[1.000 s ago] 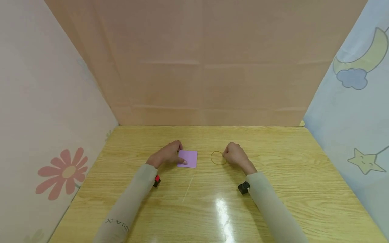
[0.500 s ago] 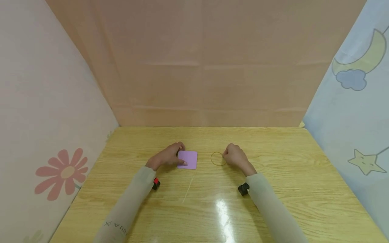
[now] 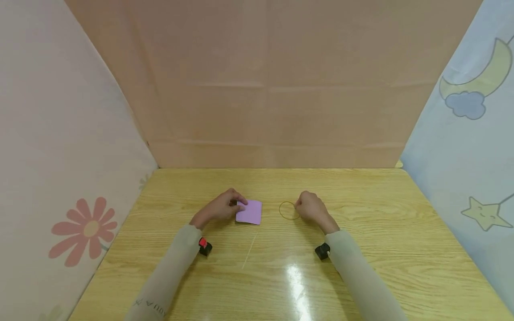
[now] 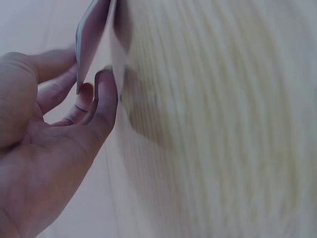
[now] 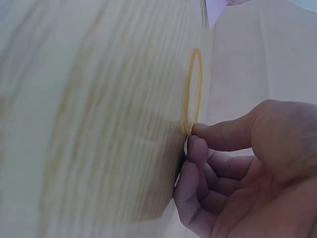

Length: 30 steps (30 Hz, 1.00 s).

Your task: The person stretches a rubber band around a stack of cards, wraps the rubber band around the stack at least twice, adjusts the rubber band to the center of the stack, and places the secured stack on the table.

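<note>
Left hand (image 3: 220, 207) pinched purple square (image 3: 253, 215) | right hand (image 3: 312, 207) pinched yellow band (image 5: 186, 99) | scant fingertip hold (seemingly) risked the band slipping

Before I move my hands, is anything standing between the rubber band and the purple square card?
Nothing visible does. In the head view, only bare wood-grain tabletop lies between the rubber band, pinched by the right hand, and the purple square card. The left hand is at the card's left edge.
</note>
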Each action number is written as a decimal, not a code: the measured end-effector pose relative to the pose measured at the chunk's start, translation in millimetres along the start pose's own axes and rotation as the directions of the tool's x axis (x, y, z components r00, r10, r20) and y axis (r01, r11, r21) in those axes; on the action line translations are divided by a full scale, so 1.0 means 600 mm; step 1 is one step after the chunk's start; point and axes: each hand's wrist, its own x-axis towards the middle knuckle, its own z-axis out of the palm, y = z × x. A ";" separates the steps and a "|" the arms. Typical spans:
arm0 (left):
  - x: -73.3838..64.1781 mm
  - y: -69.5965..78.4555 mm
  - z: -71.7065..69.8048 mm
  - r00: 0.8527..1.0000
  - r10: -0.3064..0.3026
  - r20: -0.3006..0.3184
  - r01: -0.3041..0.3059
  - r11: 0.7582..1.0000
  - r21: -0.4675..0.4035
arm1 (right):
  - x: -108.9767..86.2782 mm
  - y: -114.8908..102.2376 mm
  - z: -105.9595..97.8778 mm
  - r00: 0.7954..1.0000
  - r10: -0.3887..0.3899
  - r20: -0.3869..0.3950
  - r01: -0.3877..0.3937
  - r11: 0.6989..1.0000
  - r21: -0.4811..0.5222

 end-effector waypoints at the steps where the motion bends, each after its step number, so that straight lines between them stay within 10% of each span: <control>1: -0.001 0.000 0.000 1.000 0.002 -0.008 -0.002 1.000 -0.027 | -0.001 0.000 0.000 1.000 0.003 0.004 -0.003 1.000 0.005; 8: -0.007 0.009 0.007 0.994 -0.055 -0.095 0.032 0.974 -0.226 | -0.004 -0.001 0.003 1.000 -0.007 0.028 0.005 0.998 0.069; 22: -0.021 0.037 0.031 0.913 -0.384 -0.138 0.185 0.691 -0.699 | -0.018 -0.027 -0.002 1.000 -0.011 -0.019 0.014 0.978 0.209; 30: -0.027 0.048 0.048 0.915 -0.383 -0.129 0.152 0.621 -0.769 | -0.026 -0.040 -0.012 0.997 -0.018 -0.072 0.027 0.990 0.136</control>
